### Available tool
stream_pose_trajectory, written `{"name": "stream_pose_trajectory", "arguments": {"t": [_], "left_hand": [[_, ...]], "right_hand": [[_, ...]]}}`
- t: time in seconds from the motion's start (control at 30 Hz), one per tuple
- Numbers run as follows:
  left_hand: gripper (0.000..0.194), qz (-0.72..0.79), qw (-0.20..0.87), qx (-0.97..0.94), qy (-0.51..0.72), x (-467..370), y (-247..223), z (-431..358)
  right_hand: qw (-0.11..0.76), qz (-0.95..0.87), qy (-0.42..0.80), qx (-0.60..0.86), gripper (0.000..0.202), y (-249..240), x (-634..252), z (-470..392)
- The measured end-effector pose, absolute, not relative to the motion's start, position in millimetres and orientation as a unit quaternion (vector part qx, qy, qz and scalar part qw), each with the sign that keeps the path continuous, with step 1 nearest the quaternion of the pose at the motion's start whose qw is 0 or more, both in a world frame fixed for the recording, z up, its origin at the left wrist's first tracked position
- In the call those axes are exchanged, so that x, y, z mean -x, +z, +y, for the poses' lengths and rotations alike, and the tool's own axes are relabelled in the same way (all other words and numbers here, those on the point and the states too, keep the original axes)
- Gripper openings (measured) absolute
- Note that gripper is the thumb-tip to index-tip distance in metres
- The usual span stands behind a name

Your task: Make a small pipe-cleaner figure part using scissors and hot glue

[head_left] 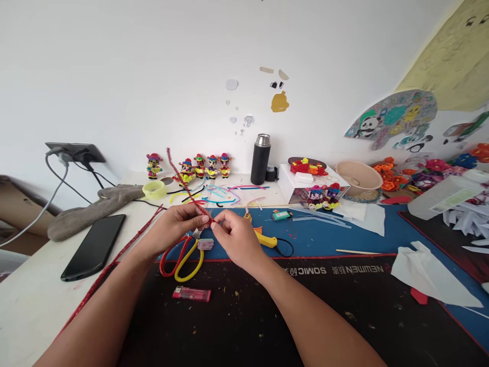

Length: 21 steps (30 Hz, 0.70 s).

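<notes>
Head view: fingertips hide end of red stem (179,176).

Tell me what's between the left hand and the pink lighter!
Between the left hand and the pink lighter are the red and yellow scissor handles, then a bit of black mat. The head view shows it.

Landmark: flask (260,162). Wall (183,76) behind it, socket (78,152) on wall, far left. Left of flask: dolls (199,166) in loose row; tape (154,189) farther left, slightly nearer; phone (94,247) beyond, nearer again. Right: box (290,189), then bowl (359,176), then flowers (389,176). Before flask, leftward: stem (195,200), scissors (190,261), then lighter (191,294) on mat (229,336). Before, slightly right: glue gun (267,240).
</notes>
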<state>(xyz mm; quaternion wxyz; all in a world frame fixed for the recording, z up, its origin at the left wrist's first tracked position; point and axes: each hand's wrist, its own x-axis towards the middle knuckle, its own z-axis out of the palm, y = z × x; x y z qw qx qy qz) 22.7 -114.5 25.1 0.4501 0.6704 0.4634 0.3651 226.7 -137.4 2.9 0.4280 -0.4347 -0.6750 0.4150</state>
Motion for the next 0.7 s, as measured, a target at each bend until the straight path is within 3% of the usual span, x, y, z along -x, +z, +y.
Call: {"name": "stream_pose_trajectory", "arguments": {"t": [0.37,0.7], "left_hand": [[0.032,0.457,0.504,-0.664,0.310,-24.8,35.4,-114.9],[0.032,0.434,0.545,-0.614,0.370,-28.5,31.5,-116.0]], "right_hand": [[0.417,-0.668,0.416,0.455,0.011,2.0,-223.9,-137.9],[0.432,-0.641,0.465,0.432,0.015,-1.2,-224.5,-135.4]]}}
